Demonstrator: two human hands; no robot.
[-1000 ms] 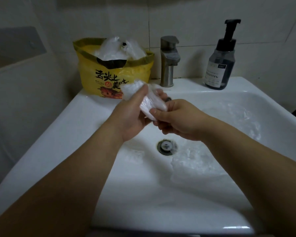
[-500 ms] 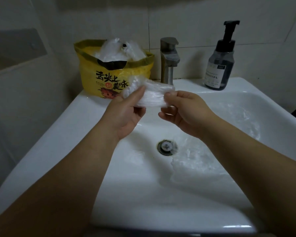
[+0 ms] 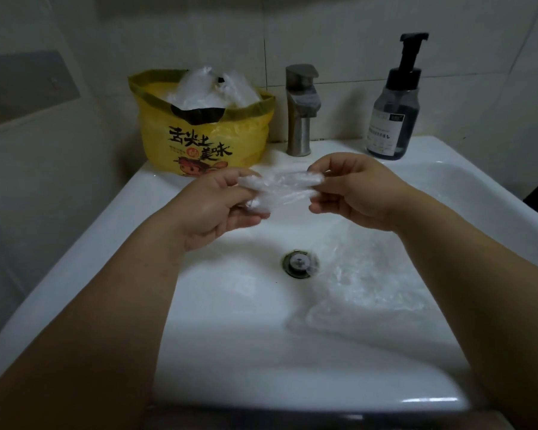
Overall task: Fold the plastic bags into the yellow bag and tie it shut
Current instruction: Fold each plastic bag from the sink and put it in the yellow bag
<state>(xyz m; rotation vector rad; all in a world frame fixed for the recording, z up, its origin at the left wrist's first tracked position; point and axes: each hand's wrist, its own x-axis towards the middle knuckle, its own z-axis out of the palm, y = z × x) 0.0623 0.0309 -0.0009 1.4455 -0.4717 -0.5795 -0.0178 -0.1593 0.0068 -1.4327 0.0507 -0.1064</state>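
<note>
A clear plastic bag point(image 3: 280, 189), folded into a narrow strip, is stretched between my hands above the basin. My left hand point(image 3: 218, 206) pinches its left end and my right hand point(image 3: 354, 190) pinches its right end. The yellow bag point(image 3: 205, 141) with black lettering stands open on the sink's back left corner, with several clear bags point(image 3: 212, 90) stuffed in its top. More loose clear plastic point(image 3: 373, 290) lies in the right half of the basin.
The white sink point(image 3: 112, 231) has a metal drain point(image 3: 298, 263) at its centre. A steel faucet point(image 3: 300, 110) stands at the back, and a dark pump bottle point(image 3: 393, 110) to its right. Tiled walls close in behind and to the left.
My hands have drawn apart, pulling the clear bag from a bunched wad into a horizontal strip. My right hand moved right and up.
</note>
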